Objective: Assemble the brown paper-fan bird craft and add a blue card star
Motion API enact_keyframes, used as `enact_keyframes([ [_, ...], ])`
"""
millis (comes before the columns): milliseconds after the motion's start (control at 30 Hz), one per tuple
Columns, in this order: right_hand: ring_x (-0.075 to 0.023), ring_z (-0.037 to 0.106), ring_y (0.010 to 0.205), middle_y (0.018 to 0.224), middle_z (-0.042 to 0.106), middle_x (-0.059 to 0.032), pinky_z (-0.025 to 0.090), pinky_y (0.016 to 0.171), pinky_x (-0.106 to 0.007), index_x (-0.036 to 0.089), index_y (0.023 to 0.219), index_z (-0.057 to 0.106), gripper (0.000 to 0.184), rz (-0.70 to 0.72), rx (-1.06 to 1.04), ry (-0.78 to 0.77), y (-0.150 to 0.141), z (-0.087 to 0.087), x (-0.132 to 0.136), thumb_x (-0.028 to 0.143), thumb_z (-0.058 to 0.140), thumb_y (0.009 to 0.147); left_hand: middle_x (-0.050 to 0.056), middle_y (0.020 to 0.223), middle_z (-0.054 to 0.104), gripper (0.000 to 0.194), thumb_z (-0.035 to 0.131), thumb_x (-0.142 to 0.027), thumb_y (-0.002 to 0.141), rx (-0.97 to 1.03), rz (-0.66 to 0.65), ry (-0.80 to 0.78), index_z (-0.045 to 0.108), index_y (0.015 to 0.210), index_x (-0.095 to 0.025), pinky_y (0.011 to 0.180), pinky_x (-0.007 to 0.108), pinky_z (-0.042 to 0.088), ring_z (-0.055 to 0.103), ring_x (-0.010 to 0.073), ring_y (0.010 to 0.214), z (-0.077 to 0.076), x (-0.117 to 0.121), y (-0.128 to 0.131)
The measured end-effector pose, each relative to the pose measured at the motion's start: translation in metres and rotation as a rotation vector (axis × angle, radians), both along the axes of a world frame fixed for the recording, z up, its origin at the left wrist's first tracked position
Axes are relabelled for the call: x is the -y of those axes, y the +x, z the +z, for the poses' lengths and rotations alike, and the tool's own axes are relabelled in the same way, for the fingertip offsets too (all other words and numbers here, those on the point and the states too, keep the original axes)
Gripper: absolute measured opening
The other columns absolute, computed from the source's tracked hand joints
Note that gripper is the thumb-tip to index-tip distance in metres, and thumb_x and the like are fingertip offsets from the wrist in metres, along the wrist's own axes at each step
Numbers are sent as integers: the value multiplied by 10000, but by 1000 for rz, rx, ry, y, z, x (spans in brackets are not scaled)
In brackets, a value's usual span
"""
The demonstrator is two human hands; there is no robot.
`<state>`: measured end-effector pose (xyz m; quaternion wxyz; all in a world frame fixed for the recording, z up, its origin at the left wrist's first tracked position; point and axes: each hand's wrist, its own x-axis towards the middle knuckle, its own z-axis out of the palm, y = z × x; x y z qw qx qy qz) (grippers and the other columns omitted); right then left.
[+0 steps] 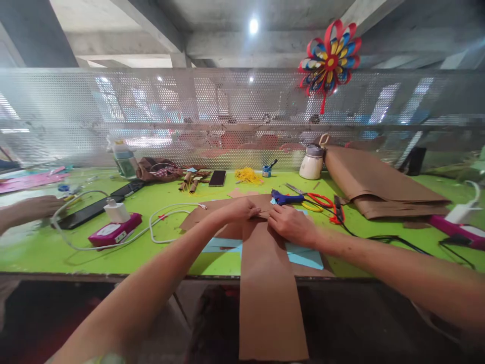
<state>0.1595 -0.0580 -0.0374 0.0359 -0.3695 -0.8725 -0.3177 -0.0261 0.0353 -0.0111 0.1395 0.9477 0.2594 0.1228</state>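
Note:
A long strip of brown paper lies over the table's front edge and hangs down toward me. At its far end my left hand pinches the paper's edge between closed fingers. My right hand presses on the same end from the right, its fingers curled on the paper. Beneath are more brown sheets and light blue paper. Just beyond my right hand lies a blue glue gun, its tip near my fingers. Scissors with orange and yellow handles rest behind it.
Folded brown paper is piled at the right, beside a white jug. Purple power strips with cables lie on both sides. A phone, yellow string and a small blue jar stand behind. Another person's hand is at far left.

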Motion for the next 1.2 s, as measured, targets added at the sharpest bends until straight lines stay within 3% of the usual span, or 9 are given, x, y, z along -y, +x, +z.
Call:
enact_keyframes([
  [300,-236,462,836,860,579,-141,380,763,-365,91,811,611,179,4,-296,-109,-3,8,-11,37,440,825,-4,653,518,408,389,-462,853,84,-25,-300,535,663,-132,552,225,324,409,101,591,-10,-4,-11],
  [400,-232,481,888,878,587,-130,386,826,-379,112,800,627,174,15,-477,-197,-3,10,-18,62,460,812,-16,595,477,419,397,-489,854,125,8,-359,509,652,-139,518,227,296,387,94,545,-12,1,-15],
  [500,-217,523,921,946,612,-105,413,848,-368,135,931,646,194,8,-778,-370,4,20,-30,141,553,761,-23,574,453,427,407,-505,855,154,31,-407,517,672,-136,500,230,271,368,88,519,-11,7,-17],
  [567,-193,576,830,915,638,-91,464,762,-336,138,975,645,239,-24,-997,-530,10,27,-39,242,556,779,-23,599,454,413,419,-497,857,195,8,-431,532,700,-132,513,231,278,366,87,533,-8,9,-17],
  [633,-165,592,668,772,649,-78,484,617,-302,130,878,659,324,-62,-1142,-687,14,31,-44,393,474,843,-19,631,460,392,433,-478,858,248,-23,-438,543,720,-129,539,233,295,373,90,564,-6,9,-16],
  [733,-123,521,483,566,584,-42,427,464,-254,135,680,623,529,-99,-1272,-887,13,27,-42,588,402,839,-10,653,472,370,452,-460,853,289,-39,-426,558,729,-127,559,235,302,382,98,597,-4,9,-14],
  [833,-90,445,438,523,533,-5,358,422,-224,147,637,575,526,-98,-1385,-998,8,18,-33,647,486,772,-15,634,449,369,463,-461,847,290,-22,-421,545,699,-134,551,233,290,372,100,596,-1,12,-14],
  [1033,-91,411,459,521,494,12,312,434,-233,157,643,556,465,-83,-1531,-1035,4,15,-25,617,597,699,-41,602,382,391,485,-485,833,325,-14,-446,473,635,-147,523,229,257,335,84,560,8,23,-16],
  [1200,-75,357,427,487,436,49,261,425,-232,168,593,519,424,-118,-1535,-930,2,16,-21,566,659,644,-41,587,424,394,516,-502,811,326,-7,-562,537,676,-132,523,228,246,350,80,544,8,27,-15],
])
